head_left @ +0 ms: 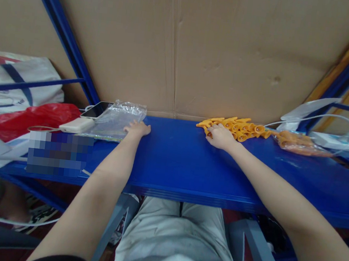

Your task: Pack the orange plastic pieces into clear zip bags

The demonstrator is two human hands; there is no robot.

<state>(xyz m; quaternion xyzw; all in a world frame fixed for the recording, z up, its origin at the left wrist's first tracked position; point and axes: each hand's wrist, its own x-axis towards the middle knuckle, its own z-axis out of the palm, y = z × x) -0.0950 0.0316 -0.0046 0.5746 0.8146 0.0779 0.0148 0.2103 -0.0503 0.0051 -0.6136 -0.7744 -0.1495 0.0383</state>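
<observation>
My left hand (137, 128) rests on the right end of a stack of clear plastic bags (113, 122), its fingers apart and laid flat. Towards the back of the blue shelf lies a pile of yellow cone-shaped plastic pieces (245, 129), with several round open ends facing me. At the pile's left end, my right hand (221, 137) has its thumb and fingers bent around one of the yellow pieces. My fingers partly cover that piece. Right of the pile, a clear bag (302, 144) holds more orange-yellow pieces.
A phone (97, 110) and a white power bank (77, 125) lie left of the bags. Further left are a red plastic bag (38, 118) and a cloth bag (23, 89). Cardboard (183, 48) stands behind the blue shelf (186, 165). Blue posts (66, 32) frame both sides.
</observation>
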